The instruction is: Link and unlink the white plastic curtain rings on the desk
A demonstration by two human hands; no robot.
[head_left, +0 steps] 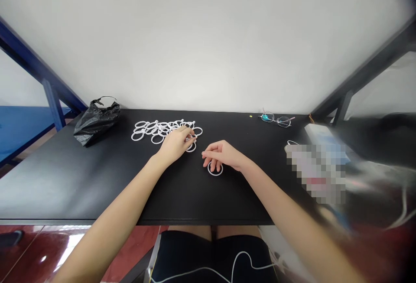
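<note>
Several thin white rings with small knob-like eyelets lie in an overlapping pile (157,139) on the black table (182,196). My left hand (175,144) is at the pile's right end, its fingers curled and the thumb brought in against a white ring (191,149); its palm hides part of the heap. To the right, my right hand (225,155) hovers low over the tabletop, with loosely bent fingers apart. Beneath those fingertips a single white ring (215,174) lies flat, separate from the others; I see no firm grip on it.
At the back left sits a crumpled black plastic bag (97,121). Eyeglasses (276,120) rest near the wall on the right. Blurred packages (325,135) and a clear plastic bag occupy the right side. A white cable (208,268) crosses my lap. Metal braces flank the table.
</note>
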